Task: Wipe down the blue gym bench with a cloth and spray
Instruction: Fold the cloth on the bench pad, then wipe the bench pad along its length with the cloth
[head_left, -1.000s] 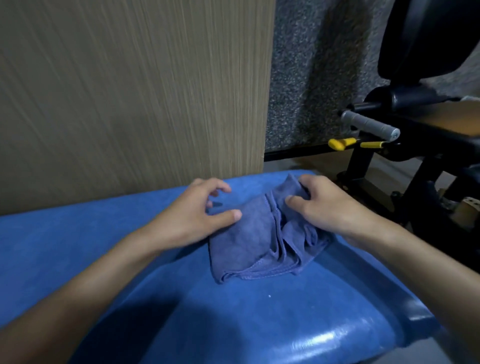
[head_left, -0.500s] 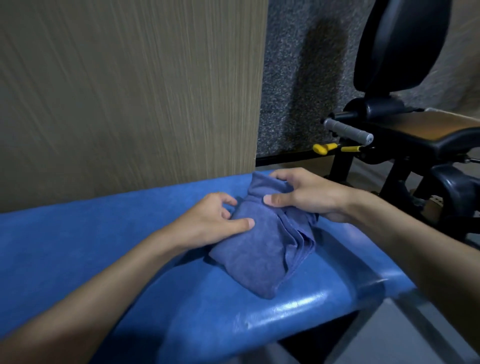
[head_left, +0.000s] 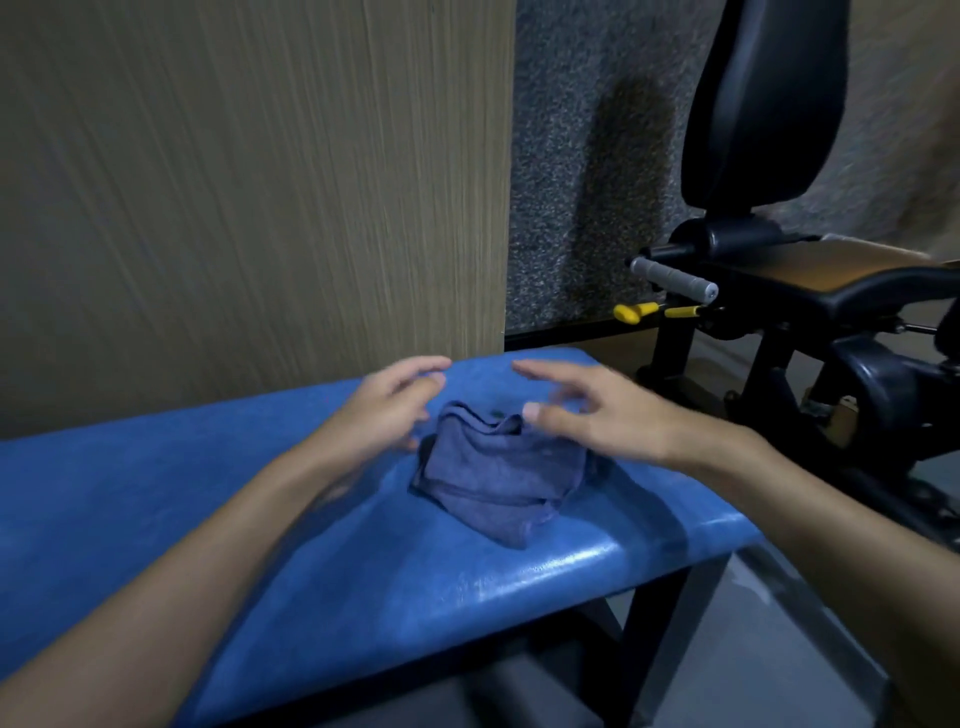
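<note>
A folded grey-blue cloth (head_left: 498, 473) lies bunched on the blue gym bench (head_left: 208, 499), close to the bench's right end. My left hand (head_left: 387, 410) hovers just left of the cloth with fingers spread and holds nothing. My right hand (head_left: 587, 410) hovers over the cloth's upper right edge, fingers apart and blurred by motion, thumb pointing at the cloth. Neither hand grips the cloth. No spray bottle is in view.
A wood-grain panel (head_left: 249, 197) stands right behind the bench. To the right stands a black exercise machine (head_left: 779, 291) with a tall back pad, a grey handle (head_left: 672, 278) and yellow levers (head_left: 636, 312). Grey floor shows below the bench's right end.
Both hands let go of the cloth and lifted off it with fingers spread. The cloth now lies folded on the bench. The view shifted to show more of the bench's end.
</note>
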